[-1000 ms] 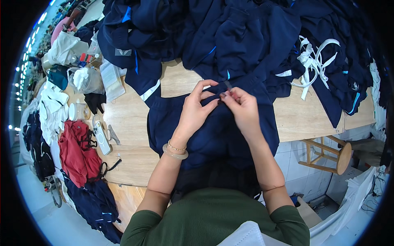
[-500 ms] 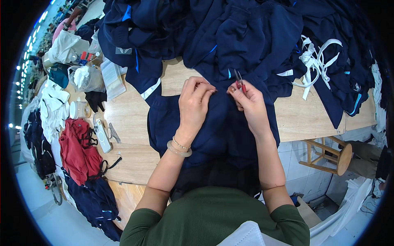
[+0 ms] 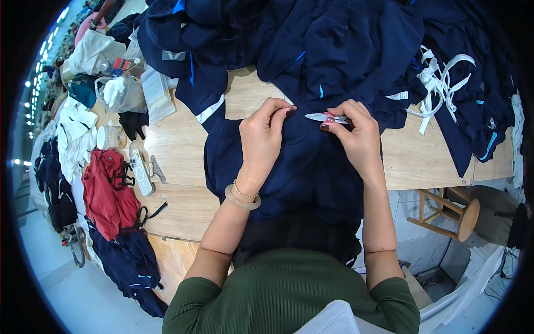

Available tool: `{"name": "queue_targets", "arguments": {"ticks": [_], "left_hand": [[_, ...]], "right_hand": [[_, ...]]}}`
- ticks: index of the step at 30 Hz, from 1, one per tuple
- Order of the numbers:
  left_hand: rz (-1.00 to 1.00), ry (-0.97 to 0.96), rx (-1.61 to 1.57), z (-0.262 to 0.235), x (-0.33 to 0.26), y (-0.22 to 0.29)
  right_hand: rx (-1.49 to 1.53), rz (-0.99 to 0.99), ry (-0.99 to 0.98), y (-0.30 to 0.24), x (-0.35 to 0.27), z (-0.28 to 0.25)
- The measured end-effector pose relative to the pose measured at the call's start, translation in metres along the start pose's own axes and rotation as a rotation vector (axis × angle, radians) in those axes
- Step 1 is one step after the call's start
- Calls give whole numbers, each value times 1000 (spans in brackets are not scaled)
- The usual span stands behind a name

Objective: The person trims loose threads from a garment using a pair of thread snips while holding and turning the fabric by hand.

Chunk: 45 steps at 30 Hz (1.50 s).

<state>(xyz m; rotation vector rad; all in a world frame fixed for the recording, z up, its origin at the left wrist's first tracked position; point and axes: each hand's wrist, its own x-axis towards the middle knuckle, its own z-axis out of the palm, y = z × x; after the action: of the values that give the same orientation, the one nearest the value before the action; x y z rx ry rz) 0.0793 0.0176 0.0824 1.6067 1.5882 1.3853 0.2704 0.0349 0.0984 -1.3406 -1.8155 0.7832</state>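
Note:
A dark navy garment (image 3: 300, 172) lies spread across the table edge and toward my lap. My left hand (image 3: 262, 133) is closed in a pinch at the garment's upper part; what lies between the fingertips is too small to make out. In my right hand (image 3: 360, 136) is a pair of thread snips (image 3: 321, 117) with red on the grip. Their pale blades point left toward the left fingertips, just over the cloth, with a gap between. Fingers and palm hide the rear of the snips.
More navy garments (image 3: 345, 50) are heaped at the far side. White strips (image 3: 442, 92) lie on the heap at right. Along the left are a red bag (image 3: 111, 192), a phone (image 3: 141, 175), a clear jar (image 3: 111, 137) and plastic bags. A wooden stool (image 3: 468, 217) stands below the table's right side.
The snips have swung from pointing up and away to pointing left, toward my left fingertips. My right hand has turned and shifted slightly right; the left stays pinched.

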Motion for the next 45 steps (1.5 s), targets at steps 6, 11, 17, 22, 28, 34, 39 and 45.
{"name": "queue_targets", "arguments": {"ticks": [6, 11, 17, 22, 28, 34, 39, 45], "left_hand": [[20, -2, -10, 0, -2, 0], [27, 10, -13, -1, -2, -2], [20, 7, -10, -1, -1, 0], [-21, -43, 3, -5, -1, 3], [18, 45, 82, -6, -3, 0], [-268, 189, -39, 5, -17, 11], [-196, 251, -180, 15, -22, -15], [-215, 237, -186, 11, -20, -17]], "right_hand": [[15, 9, -93, 0, 11, 2], [44, -4, -130, 1, 16, 3], [22, -23, -185, 0, 25, 1], [11, -71, -273, 2, 35, 1], [210, -64, -212, 7, 30, 6], [877, 424, -168, 25, -2, 27], [933, 489, -294, 21, -37, 47], [293, 148, -74, -2, -11, 10]]}}
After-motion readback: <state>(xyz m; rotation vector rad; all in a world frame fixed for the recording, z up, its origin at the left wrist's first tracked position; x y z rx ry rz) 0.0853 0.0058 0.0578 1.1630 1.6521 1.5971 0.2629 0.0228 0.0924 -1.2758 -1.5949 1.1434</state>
